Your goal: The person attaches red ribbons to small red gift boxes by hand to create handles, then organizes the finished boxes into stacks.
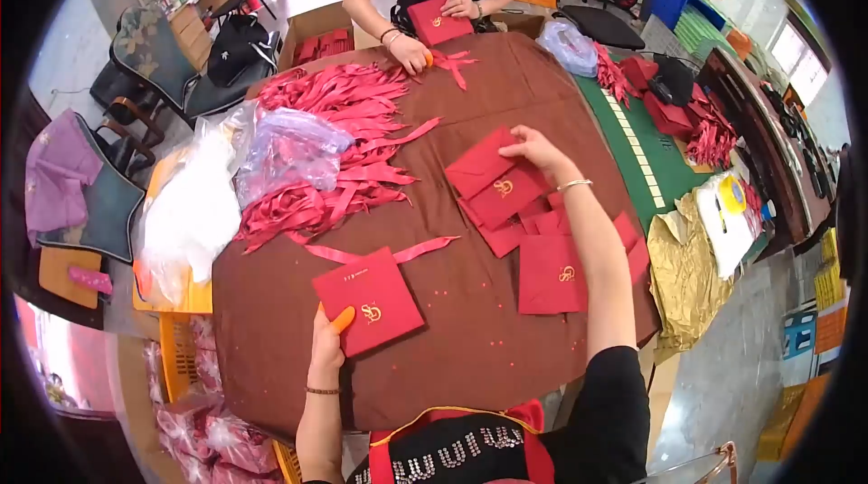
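My left hand grips a square red envelope with a gold logo, an orange cover on the thumb lying over its edge. A red ribbon lies partly hidden behind that envelope. Farther off to the right, my right hand pinches the upper edge of another red envelope, over a loose pile of red envelopes with similar gold logos. Part of the pile is hidden under my right forearm.
A large heap of red ribbons covers the table's left side, with a clear plastic bag on it. Across the brown tablecloth, a co-worker's hand touches a ribbon; the other holds a red envelope. Gold wrapping lies right.
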Motion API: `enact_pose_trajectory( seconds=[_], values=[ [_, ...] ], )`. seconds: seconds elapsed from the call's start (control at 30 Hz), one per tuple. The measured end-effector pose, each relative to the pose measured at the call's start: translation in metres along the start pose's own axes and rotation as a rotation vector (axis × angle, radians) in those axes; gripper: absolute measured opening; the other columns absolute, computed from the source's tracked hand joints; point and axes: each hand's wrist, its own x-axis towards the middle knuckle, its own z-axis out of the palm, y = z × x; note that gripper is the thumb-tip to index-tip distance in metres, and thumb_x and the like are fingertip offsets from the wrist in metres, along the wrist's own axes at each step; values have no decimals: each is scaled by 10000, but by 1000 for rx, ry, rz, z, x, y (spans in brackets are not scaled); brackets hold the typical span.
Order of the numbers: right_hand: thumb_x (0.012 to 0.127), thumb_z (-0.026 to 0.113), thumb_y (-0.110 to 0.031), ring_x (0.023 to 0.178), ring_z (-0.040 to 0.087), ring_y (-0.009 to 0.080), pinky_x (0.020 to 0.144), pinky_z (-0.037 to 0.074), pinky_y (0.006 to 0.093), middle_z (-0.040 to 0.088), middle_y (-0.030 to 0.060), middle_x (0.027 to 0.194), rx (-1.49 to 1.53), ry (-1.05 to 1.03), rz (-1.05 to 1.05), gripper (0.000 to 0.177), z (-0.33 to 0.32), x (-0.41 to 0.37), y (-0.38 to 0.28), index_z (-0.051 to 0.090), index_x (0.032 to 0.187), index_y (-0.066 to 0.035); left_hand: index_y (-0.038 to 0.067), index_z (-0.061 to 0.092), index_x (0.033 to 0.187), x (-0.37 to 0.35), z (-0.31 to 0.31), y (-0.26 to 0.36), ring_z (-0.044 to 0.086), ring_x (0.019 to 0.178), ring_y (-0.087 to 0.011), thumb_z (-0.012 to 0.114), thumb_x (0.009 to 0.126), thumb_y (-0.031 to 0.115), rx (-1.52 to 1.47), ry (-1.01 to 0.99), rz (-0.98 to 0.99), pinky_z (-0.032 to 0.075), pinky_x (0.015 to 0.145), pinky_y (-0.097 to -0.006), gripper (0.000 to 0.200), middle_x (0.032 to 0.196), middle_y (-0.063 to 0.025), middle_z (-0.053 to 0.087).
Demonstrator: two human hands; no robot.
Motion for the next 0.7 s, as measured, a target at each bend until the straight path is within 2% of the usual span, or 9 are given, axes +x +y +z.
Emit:
enact_pose_trajectory(
  seconds=[0.07, 0.17, 0.23, 0.27, 0.33, 0.47, 0.57, 0.67, 0.7],
  values=[
    [731, 676, -80, 1051, 517, 191, 915, 401, 290, 589, 79, 1046, 63, -94, -180, 416, -1, -18, -27, 544, 1118, -2, 14, 419, 1255, -1, 3, 3, 547, 1060, -196, 552, 835, -48, 6, 5, -22, 470, 892, -340, 445, 1181, -90, 543],
    [723, 608, -27, 1143, 456, 197, 962, 364, 321, 576, 73, 1082, 220, -280, -121, 289, 14, -80, -95, 580, 1010, -6, 14, 419, 1253, 1, 4, 2, 556, 1049, -196, 558, 833, -44, -14, 41, -27, 482, 874, -336, 446, 1169, -92, 550],
    [643, 511, 40, 1207, 400, 221, 1007, 321, 365, 540, 109, 1178, 72, -427, -471, 228, 18, -92, -101, 603, 835, -40, 17, 421, 1252, 1, 2, 2, 557, 1049, -193, 568, 831, -33, -64, 12, -49, 485, 871, -333, 449, 1152, -97, 559],
    [643, 511, 40, 1207, 400, 221, 1007, 321, 365, 540, 109, 1178, 74, -450, -466, 228, 25, -102, -107, 603, 835, -40, 17, 421, 1252, 1, -1, 1, 557, 1049, -193, 568, 831, -33, -71, 34, -49, 485, 871, -333, 449, 1152, -97, 559],
    [612, 546, 41, 1145, 490, 257, 1071, 241, 397, 540, 145, 1192, -378, -396, -912, 120, 42, -128, -121, 546, 620, -79, 17, 422, 1249, 4, -5, -1, 559, 1046, -191, 577, 832, -16, -54, -32, -40, 485, 875, -332, 446, 1149, -101, 560],
    [586, 516, 59, 1197, 456, 322, 1066, 270, 420, 451, 198, 1297, 59, -551, -744, 138, 60, -141, -95, 523, 604, -77, 13, 438, 1247, 3, -3, 0, 580, 1021, -190, 573, 840, 6, -67, -36, -26, 507, 850, -326, 429, 1161, -95, 558],
    [575, 464, 47, 1193, 463, 343, 994, 377, 413, 442, 249, 1302, 374, -807, -335, 115, 80, -147, -91, 501, 599, -59, 8, 421, 1264, 10, -4, 9, 585, 1014, -187, 595, 824, 10, -52, -75, -91, 507, 860, -328, 473, 1175, -105, 552],
    [585, 433, 33, 1156, 495, 310, 976, 381, 390, 462, 257, 1293, 367, -1059, -77, 122, 115, -148, -82, 503, 637, -54, 9, 403, 1284, 12, -7, 16, 582, 1022, -184, 619, 815, 27, 24, -165, -164, 503, 867, -326, 516, 1182, -106, 548],
    [603, 420, 49, 1103, 524, 268, 936, 403, 362, 486, 248, 1281, 219, -1127, -224, 165, 128, -145, -78, 517, 697, -46, 11, 393, 1295, 14, -4, 16, 579, 1027, -182, 632, 813, 41, 83, -263, -203, 501, 868, -323, 539, 1186, -105, 547]
  ],
)
